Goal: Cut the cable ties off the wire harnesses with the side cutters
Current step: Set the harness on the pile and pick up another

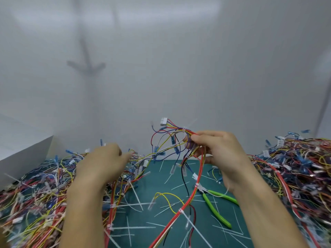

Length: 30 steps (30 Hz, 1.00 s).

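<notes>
1. The green cutting mat is the landmark; loose white cut cable ties lie scattered across it.
2. The side cutters, with bright green handles, lie on the mat's right part, handles spread, with no hand on them.
3. Above the mat's far edge, the right hand pinches a wire harness between thumb and fingers. Its red wires trail down across the mat toward the near edge, crossing just beside the cutters' nose.
4. A white cable tie wraps those red wires over the mat's near middle.
5. A white connector stands at the harness top, beyond the mat.
6. The left hand reaches into the left wire pile that covers the mat's left side; it is motion-blurred, so I cannot tell whether its fingers grip anything.
7. The right wire pile hides the mat's right edge.
8. A white box sits beyond the left pile, partly cut off by the frame.
</notes>
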Each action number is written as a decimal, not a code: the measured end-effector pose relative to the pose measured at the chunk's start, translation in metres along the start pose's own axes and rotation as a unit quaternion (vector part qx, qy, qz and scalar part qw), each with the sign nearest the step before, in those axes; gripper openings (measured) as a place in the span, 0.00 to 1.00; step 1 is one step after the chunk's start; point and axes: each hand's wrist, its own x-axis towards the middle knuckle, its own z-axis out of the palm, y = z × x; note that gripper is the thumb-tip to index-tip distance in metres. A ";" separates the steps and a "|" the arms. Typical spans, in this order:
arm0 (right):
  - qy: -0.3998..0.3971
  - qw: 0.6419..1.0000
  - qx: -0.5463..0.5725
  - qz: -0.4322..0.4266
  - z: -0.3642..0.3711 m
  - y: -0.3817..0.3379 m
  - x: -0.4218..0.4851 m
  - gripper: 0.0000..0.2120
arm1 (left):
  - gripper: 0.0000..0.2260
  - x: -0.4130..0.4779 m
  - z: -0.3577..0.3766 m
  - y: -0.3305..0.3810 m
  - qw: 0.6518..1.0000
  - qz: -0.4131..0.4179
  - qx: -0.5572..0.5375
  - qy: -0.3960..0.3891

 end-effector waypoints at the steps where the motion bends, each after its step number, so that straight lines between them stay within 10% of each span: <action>1: 0.009 1.000 0.004 -0.004 0.000 0.000 0.000 0.13 | 0.19 0.001 0.002 -0.003 1.000 0.000 0.018 -0.025; 8: 0.011 0.999 -0.030 -0.028 -0.001 -0.001 0.001 0.17 | 0.14 0.005 0.005 0.000 0.986 0.043 -0.159 -0.037; 18: -0.003 0.918 -0.387 -0.088 0.022 0.030 0.002 0.18 | 0.11 0.005 -0.005 -0.003 0.917 0.037 -0.396 0.041; 25: 0.157 0.951 -0.241 -0.110 -0.007 0.023 0.013 0.18 | 0.06 0.013 -0.005 -0.019 0.953 -0.020 -0.253 0.163; 30: 0.202 0.963 -0.093 -0.155 -0.019 0.014 0.014 0.11 | 0.25 0.004 -0.005 -0.003 0.983 -0.020 -0.159 0.095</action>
